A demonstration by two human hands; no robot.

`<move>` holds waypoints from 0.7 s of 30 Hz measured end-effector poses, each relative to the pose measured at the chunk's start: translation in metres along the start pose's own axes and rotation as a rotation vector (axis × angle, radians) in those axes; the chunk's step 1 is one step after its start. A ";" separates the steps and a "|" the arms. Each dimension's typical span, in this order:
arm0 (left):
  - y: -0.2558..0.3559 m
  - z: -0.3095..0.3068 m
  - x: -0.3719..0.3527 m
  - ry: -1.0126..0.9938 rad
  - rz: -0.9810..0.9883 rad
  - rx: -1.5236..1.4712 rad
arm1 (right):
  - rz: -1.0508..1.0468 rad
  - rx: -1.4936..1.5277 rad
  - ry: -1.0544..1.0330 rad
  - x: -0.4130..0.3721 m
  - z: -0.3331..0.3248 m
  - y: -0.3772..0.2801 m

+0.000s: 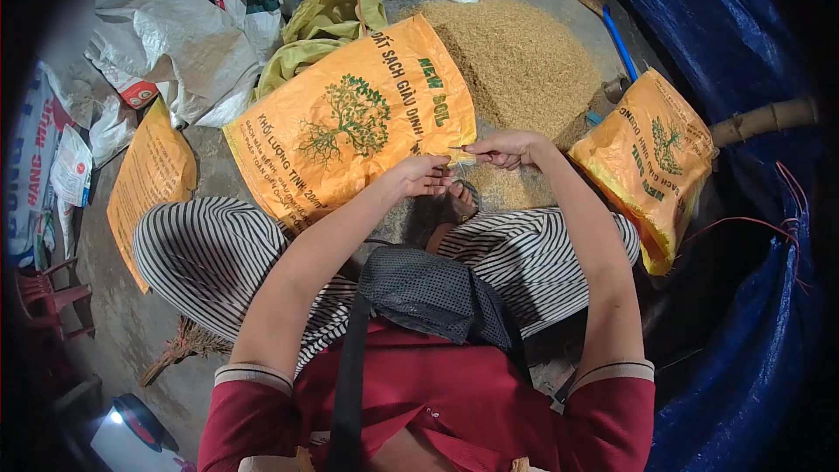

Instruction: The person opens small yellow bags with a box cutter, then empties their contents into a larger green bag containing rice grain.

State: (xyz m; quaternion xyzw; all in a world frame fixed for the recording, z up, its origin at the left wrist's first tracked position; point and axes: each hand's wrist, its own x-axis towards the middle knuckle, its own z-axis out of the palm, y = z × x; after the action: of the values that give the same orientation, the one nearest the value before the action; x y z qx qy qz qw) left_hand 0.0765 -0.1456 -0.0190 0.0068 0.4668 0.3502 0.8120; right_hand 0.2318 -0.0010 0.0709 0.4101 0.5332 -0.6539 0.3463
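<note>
A large orange printed sack [271, 135] lies flat in front of me, its lower right corner beside both hands. My right hand [507, 149] is closed around a small, thin, dark pointed tool [458, 149], whose exact kind I cannot make out. The tip points left, over the sack's corner. My left hand [425, 177] is just below and left of it, its fingers pinched together near the sack's edge. Whatever lies between those fingertips is too small to name. A bare foot [463, 198] rests right under the hands.
A heap of grain-like husks [524, 57] spreads behind the sack. Another orange sack [647, 162] stands at the right, near a blue-handled tool [619, 44] and a blue tarp [743, 385]. White sacks [175, 44] pile up at the left, above a twig broom [179, 351].
</note>
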 end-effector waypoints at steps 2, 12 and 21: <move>0.001 0.000 -0.001 -0.001 0.000 0.018 | -0.020 -0.007 0.021 -0.001 0.000 -0.001; -0.002 0.002 -0.003 0.012 0.024 0.025 | 0.043 -0.089 -0.011 -0.008 0.001 -0.011; -0.002 -0.001 -0.003 0.006 0.024 0.041 | 0.067 -0.129 0.023 -0.010 0.004 -0.017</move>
State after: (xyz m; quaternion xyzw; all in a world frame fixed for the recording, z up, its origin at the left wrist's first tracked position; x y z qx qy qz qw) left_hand 0.0761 -0.1493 -0.0182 0.0282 0.4761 0.3504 0.8061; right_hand 0.2204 -0.0021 0.0871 0.4120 0.5642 -0.6014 0.3877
